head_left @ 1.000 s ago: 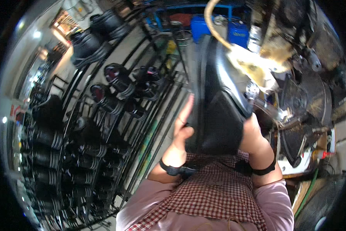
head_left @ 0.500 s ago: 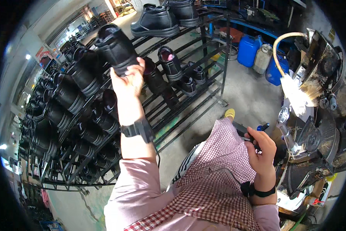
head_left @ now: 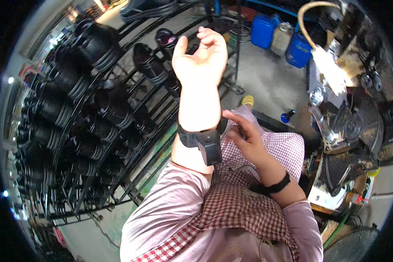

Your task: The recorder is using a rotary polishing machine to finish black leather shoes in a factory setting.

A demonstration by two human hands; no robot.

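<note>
Left hand [head_left: 201,61] of mine, palm upturned, fingers curled loosely around nothing, hangs released before the black metal tiered rack [head_left: 238,52]. Beyond the thumb stand 2 black leather shoes with dark, rounded openings [head_left: 150,67]; contact with them I cannot confirm. Right hand [head_left: 251,142], fingers parted, no grasp visible, hangs over my red-and-white checked cloth apron [head_left: 249,205]. For sound handling, I judge, my palm should cup a shoe's heel, thumb light on the leather, and the sole should clear the rail before travelling sideways. Edges: the black boxy wrist device [head_left: 210,146] could knock the bars, and shoes crowd the rack leftward. Room: the wider gap lies over the grey concrete floor [head_left: 266,83], bounded by blue plastic jugs [head_left: 263,31] ahead and the glaring white lamp [head_left: 330,67] rightward.
</note>
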